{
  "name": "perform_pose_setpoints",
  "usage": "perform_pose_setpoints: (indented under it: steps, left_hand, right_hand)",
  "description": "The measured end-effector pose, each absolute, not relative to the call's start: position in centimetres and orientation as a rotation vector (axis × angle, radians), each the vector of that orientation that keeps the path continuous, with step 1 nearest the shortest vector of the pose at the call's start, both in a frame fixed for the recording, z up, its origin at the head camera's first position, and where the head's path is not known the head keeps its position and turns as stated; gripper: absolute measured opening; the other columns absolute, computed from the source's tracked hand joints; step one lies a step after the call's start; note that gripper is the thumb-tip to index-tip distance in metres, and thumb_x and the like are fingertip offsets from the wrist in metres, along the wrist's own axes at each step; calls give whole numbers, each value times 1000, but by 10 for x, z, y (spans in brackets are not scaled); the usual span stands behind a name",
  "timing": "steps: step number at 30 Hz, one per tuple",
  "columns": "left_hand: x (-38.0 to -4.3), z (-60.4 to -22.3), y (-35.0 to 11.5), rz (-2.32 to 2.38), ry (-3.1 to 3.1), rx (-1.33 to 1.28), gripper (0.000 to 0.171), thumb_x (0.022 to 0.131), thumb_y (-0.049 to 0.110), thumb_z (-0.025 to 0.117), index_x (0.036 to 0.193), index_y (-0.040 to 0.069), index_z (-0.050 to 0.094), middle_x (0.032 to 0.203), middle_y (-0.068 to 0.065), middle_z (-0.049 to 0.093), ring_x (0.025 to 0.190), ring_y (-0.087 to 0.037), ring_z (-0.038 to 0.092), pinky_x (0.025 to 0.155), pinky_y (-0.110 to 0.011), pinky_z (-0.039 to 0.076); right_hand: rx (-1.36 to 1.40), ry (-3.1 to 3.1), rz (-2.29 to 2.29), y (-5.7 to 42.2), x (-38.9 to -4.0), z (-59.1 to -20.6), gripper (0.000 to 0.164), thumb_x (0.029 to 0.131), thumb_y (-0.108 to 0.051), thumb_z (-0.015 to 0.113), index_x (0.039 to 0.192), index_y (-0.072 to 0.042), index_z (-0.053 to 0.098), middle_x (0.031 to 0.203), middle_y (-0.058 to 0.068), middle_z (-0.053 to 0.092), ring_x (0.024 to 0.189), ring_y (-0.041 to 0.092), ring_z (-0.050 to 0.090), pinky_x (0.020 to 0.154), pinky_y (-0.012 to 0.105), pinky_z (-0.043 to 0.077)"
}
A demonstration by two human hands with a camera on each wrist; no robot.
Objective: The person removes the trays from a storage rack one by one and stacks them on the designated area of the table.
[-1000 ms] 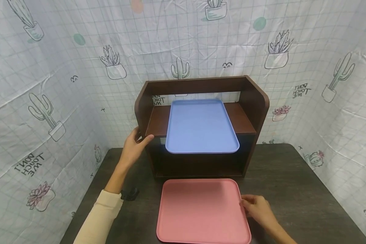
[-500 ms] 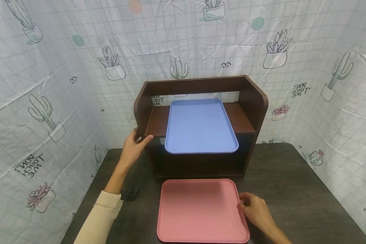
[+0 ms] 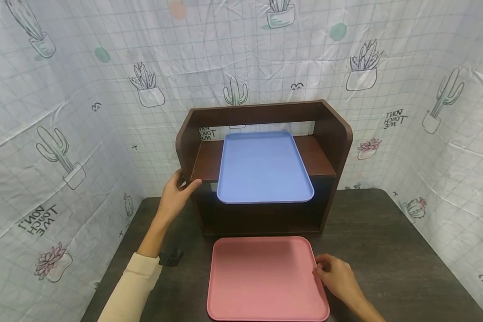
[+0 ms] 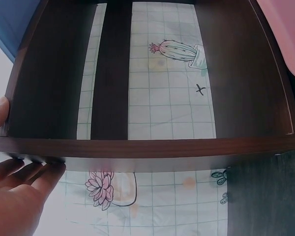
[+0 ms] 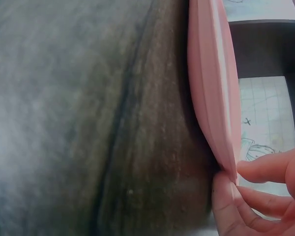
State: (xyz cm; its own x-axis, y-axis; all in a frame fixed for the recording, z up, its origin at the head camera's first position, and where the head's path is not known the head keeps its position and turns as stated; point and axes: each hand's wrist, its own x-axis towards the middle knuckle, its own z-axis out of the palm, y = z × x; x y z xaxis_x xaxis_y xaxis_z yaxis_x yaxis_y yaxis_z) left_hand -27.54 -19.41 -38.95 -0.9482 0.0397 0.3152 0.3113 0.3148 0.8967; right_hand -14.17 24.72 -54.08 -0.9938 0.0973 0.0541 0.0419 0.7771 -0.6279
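At the dark table point(image 3: 370, 232), left fingers point(image 4: 50, 178) grip the shelf point(image 3: 257, 115), right fingers point(image 5: 263, 168) pinch the pink tray point(image 3: 267, 279).

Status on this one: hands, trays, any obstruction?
Left hand gripping shelf. Right hand pinching pink tray at edge. Blue tray overhanging shelf's front. No obstruction seen.

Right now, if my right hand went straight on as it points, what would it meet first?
The pink tray, whose edge your right hand pinches; beyond, probably the brown shelf, though depth is unclear.
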Motion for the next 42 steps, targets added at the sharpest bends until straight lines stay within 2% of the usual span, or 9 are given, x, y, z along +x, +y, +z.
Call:
perform_pose_setpoints:
  steps: [4, 9, 13, 20, 27, 32, 37, 42]
  left_hand:
    - [-275, -391, -195, -1680, -2346, -323, 77, 100, 37, 77, 161, 7, 42, 166, -16, 45, 156, -35, 43, 123, -52, 45]
    - [-274, -391, -196, -1687, -2332, -329, 76, 100, 36, 78, 161, 8, 43, 165, -16, 47, 155, -35, 44, 123, -52, 45]
    - [-275, -392, -196, -1701, -2331, -328, 76, 100, 36, 78, 160, 6, 43, 164, -17, 47, 155, -35, 45, 123, -51, 45]
    - [-276, -392, -197, -1703, -2332, -329, 74, 100, 36, 77, 159, 6, 44, 163, -18, 48, 154, -36, 46, 122, -52, 46]
    - [-278, -392, -197, -1696, -2334, -340, 74, 100, 36, 77, 159, 5, 44, 164, -18, 47, 154, -36, 46, 122, -51, 46]
    - [-279, -393, -197, -1679, -2331, -349, 73, 100, 35, 77, 159, 6, 45, 163, -18, 48, 154, -36, 46, 122, -51, 47]
    - [-279, -392, -197, -1664, -2339, -345, 74, 100, 37, 77, 159, 7, 45, 163, -16, 49, 154, -35, 46, 121, -50, 47]
    - [-278, -392, -197, -1664, -2343, -337, 73, 100, 37, 77, 159, 7, 46, 163, -16, 49, 154, -35, 46, 121, -51, 47]
  right_hand:
    - [-138, -2877, 1043, 250, -142, -539, 18, 91, -10, 72, 107, -11, 81, 86, 0, 76, 72, 11, 64, 66, 32, 51]
    - [-127, -2830, 1172, 252, -143, -530, 11, 97, -9, 72, 105, -8, 80, 83, 2, 77, 61, 9, 67, 54, 25, 56]
    - [-86, -2791, 1259, 251, -144, -517, 11, 101, -7, 70, 106, -6, 80, 85, 5, 78, 61, 10, 69, 52, 22, 57]
    - [17, -2672, 1552, 242, -146, -487, 18, 106, -3, 63, 117, 4, 74, 97, 16, 81, 74, 18, 79, 67, 30, 67]
    - [168, -2476, 1974, 230, -146, -457, 27, 110, 1, 50, 129, 13, 64, 120, 29, 75, 98, 20, 81, 89, 33, 67]
    - [183, -2453, 2062, 221, -143, -432, 33, 112, -12, 54, 137, 9, 60, 127, 24, 74, 105, 15, 80, 96, 29, 64]
    - [218, -2437, 2122, 214, -142, -409, 48, 112, -29, 59, 145, 5, 53, 135, 18, 73, 116, 14, 77, 102, 22, 59]
    - [233, -2360, 2270, 208, -146, -393, 56, 111, -31, 60, 150, 6, 47, 137, 10, 72, 122, 13, 74, 105, 20, 57]
